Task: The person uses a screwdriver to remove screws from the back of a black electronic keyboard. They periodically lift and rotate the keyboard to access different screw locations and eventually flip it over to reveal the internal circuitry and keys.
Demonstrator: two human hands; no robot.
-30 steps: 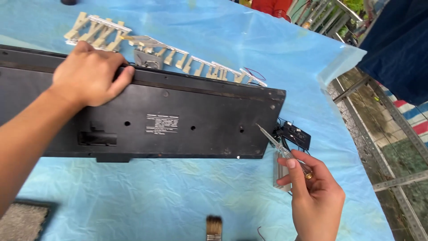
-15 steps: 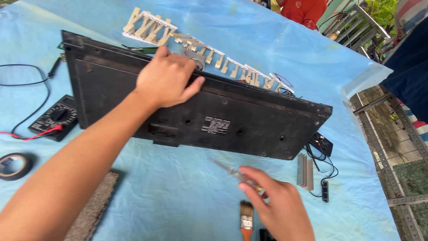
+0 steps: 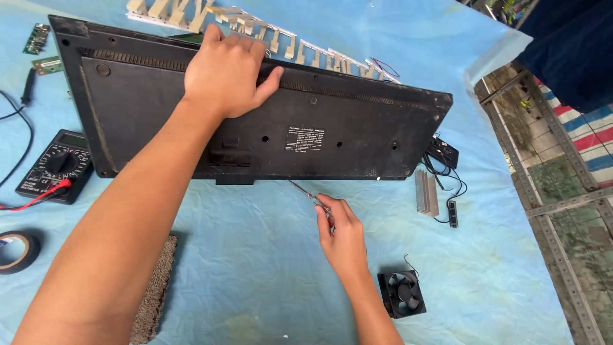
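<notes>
Left hand lies flat, fingers apart, on the black keyboard casing. Right hand, just below the casing, is clamped on a screwdriver.

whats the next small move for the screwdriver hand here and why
Probably lift the screwdriver tip up onto the black keyboard casing and seat it in one of the small holes near the label. The right hand holds the tool just below the casing's near edge, not yet on it, while the left hand presses on the casing's far edge.
</notes>
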